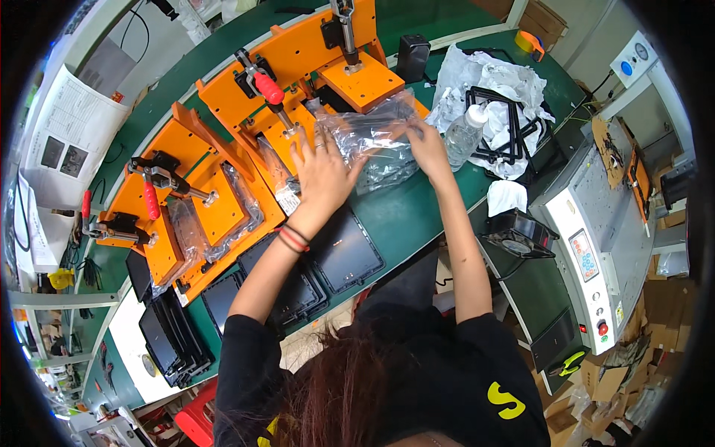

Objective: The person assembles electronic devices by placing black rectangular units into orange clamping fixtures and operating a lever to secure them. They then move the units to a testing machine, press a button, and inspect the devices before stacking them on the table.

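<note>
Clear plastic bag [377, 153], all wrinkled and shiny, is what both hands are on. It sits at the front of the bigger orange fixture [223, 100], partly on it and partly over the green counter [413, 201], back from the near edge. Left hand [323, 170] has its fingers spread wide and lies on the bag's left side, so that one's not gripping anything. Right hand [428, 151] has bent fingers touching the bag's right side, but I honestly can't tell if it's pinching the film or just pressing on it.

Rest of the setup: the bigger fixture has a clamp with a red handle [268, 88] behind the left hand, and a smaller orange fixture [190, 212] sits left of it with more clear film tucked in. Flat black panel [344, 249] lies by the counter's near edge under the left forearm, and a black stack [175, 339] is further left along that same edge. Clear bottle [463, 140] with a white cap is just right of the right hand. Past it, toward the counter's right end, black frames [514, 123] lie on crumpled white sheeting [458, 82].
</note>
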Tool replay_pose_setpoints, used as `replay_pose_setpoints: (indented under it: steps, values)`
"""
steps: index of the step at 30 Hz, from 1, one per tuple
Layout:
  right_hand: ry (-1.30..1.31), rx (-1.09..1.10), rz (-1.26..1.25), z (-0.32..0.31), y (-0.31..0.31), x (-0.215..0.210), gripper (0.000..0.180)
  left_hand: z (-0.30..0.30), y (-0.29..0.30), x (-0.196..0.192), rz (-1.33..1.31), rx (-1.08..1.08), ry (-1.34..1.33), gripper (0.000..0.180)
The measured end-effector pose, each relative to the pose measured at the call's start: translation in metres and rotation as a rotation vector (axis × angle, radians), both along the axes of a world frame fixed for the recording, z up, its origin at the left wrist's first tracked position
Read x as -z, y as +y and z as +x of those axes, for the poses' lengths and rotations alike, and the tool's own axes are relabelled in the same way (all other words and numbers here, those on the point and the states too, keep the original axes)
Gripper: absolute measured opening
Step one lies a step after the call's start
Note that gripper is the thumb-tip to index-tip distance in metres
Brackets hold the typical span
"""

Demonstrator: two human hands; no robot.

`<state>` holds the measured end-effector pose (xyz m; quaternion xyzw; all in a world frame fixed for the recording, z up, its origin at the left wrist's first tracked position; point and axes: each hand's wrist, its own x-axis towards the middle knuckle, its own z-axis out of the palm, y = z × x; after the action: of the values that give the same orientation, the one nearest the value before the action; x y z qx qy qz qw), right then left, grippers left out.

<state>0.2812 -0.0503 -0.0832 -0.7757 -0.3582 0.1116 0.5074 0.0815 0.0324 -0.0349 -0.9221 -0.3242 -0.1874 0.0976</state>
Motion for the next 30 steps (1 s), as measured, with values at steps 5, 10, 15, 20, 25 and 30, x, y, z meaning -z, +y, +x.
replay_pose_setpoints:
  steps: [5,10,15,20,25,30]
  values:
    - [-0.132,0.035,-0.355,0.02,0.023,-0.019,0.037,0.031,0.0,-0.018,-0.119,-0.091,0.218,0.081]
    - [-0.173,0.067,-0.356,0.019,0.029,-0.023,0.034,0.041,0.012,-0.004,-0.097,0.168,0.08,0.081]
    - [-0.222,0.116,-0.026,0.025,0.06,-0.012,0.033,0.056,0.034,0.014,-0.133,0.179,0.137,0.088]
    - [0.021,0.043,0.272,0.072,0.099,0.031,0.033,0.076,0.072,0.009,-0.163,0.141,0.282,0.103]
    - [-0.305,0.047,0.154,0.07,0.099,0.016,0.034,0.08,0.1,0.01,-0.173,0.035,0.413,0.119]
    - [-0.288,-0.035,0.063,0.077,0.105,0.019,0.033,0.09,0.111,0.012,-0.238,-0.019,0.441,0.121]
